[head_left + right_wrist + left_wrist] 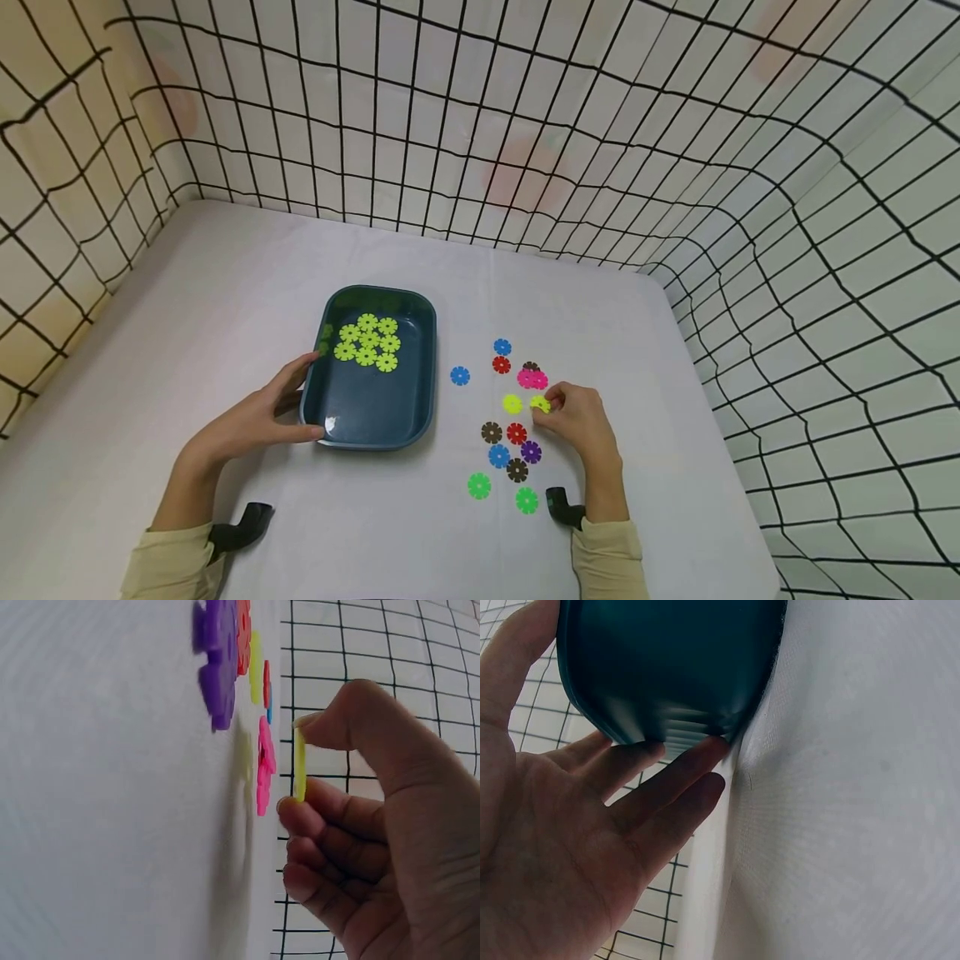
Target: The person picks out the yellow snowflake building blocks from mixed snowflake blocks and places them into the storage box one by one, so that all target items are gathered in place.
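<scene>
My right hand (pixel 581 417) pinches a yellow snowflake disc (pixel 540 404) between thumb and fingertips. In the right wrist view that disc (pixel 300 765) stands edge-on, a little off the white tabletop. Another yellow snowflake disc (pixel 512 404) lies flat just left of it, with pink discs (pixel 527 378) beyond. My left hand (pixel 258 417) rests against the left side of a dark blue tray (pixel 367 443), thumb at its near corner. In the left wrist view the spread fingers (pixel 682 776) touch the tray's outer wall. Several yellow-green discs (pixel 367 340) lie grouped inside the tray.
Loose discs lie right of the tray: blue (pixel 460 376), red (pixel 516 433), brown (pixel 491 432), purple (pixel 531 452) and green (pixel 479 486). Black wire mesh (pixel 465 125) stands behind the white table and along its sides.
</scene>
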The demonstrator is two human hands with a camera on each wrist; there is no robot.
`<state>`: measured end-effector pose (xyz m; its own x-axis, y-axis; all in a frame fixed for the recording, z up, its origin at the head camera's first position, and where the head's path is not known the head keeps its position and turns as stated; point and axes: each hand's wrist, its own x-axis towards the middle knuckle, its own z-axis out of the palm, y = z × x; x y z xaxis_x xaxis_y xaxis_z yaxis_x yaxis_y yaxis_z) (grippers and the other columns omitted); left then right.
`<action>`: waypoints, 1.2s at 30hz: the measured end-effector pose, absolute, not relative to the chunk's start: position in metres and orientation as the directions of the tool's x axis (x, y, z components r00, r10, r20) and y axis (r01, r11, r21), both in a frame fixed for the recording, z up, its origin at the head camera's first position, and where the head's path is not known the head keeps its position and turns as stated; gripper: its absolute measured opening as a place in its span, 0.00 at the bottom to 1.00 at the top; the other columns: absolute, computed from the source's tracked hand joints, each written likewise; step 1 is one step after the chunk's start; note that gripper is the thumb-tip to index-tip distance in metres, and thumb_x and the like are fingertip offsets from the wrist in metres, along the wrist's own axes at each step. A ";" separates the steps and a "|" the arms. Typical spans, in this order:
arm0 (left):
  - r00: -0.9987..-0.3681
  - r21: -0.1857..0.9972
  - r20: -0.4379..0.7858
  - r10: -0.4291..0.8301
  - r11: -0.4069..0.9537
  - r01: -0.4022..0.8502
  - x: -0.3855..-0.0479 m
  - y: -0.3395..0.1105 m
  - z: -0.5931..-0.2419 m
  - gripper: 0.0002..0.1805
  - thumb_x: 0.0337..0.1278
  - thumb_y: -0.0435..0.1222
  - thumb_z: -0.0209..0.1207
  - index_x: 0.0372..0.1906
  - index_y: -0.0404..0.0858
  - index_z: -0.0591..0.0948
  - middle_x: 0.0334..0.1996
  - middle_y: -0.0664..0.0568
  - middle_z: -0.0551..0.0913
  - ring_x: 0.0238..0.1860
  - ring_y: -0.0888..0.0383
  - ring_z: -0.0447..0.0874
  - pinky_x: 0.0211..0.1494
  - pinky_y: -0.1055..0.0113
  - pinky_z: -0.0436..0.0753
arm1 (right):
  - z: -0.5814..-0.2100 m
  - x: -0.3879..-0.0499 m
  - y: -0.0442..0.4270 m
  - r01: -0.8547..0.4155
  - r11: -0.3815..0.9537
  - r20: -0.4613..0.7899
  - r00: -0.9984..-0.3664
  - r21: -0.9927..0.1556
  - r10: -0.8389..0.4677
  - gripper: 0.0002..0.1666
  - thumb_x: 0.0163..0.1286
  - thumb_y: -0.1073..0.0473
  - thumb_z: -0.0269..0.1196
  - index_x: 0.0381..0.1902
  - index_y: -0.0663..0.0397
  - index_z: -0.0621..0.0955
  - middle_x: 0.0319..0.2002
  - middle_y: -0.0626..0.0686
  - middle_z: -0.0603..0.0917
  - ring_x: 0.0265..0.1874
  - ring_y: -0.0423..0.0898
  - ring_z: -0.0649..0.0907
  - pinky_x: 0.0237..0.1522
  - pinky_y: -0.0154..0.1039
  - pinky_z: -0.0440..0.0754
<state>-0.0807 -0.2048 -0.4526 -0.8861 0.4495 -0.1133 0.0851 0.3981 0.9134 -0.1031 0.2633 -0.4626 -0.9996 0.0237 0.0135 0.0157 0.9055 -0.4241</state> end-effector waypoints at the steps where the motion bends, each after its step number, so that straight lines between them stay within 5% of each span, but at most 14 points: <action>1: -0.886 0.913 -0.114 0.449 0.399 0.085 -0.081 -0.205 -0.453 0.58 0.50 0.43 0.71 0.78 0.48 0.42 0.76 0.32 0.49 0.69 0.24 0.58 0.64 0.34 0.69 | -0.462 -0.103 0.263 0.009 0.903 0.019 -1.000 -0.429 0.019 0.18 0.49 0.52 0.73 0.34 0.58 0.84 0.25 0.50 0.81 0.27 0.44 0.76 0.31 0.35 0.78; 20: -0.888 0.913 -0.112 0.446 0.399 0.086 -0.081 -0.203 -0.455 0.58 0.51 0.42 0.70 0.78 0.45 0.42 0.76 0.32 0.48 0.70 0.24 0.56 0.64 0.34 0.69 | -0.429 -0.123 0.219 -0.173 0.889 0.100 -0.985 -0.425 -0.143 0.18 0.49 0.53 0.74 0.34 0.58 0.85 0.27 0.50 0.84 0.26 0.43 0.77 0.28 0.32 0.78; 36: -0.890 0.911 -0.087 0.448 0.398 0.111 -0.081 -0.204 -0.453 0.58 0.50 0.42 0.71 0.78 0.44 0.43 0.75 0.30 0.49 0.69 0.24 0.57 0.65 0.33 0.67 | -0.380 -0.151 0.145 -0.472 0.759 0.194 -0.880 -0.447 -0.433 0.13 0.52 0.55 0.73 0.32 0.57 0.84 0.27 0.51 0.84 0.29 0.46 0.80 0.32 0.33 0.78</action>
<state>-0.0812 -0.2038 -0.4534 -0.8897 0.4481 -0.0874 0.1110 0.3979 0.9107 -0.1507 0.1446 -0.3797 -0.8801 -0.4334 0.1939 -0.4725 0.7594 -0.4473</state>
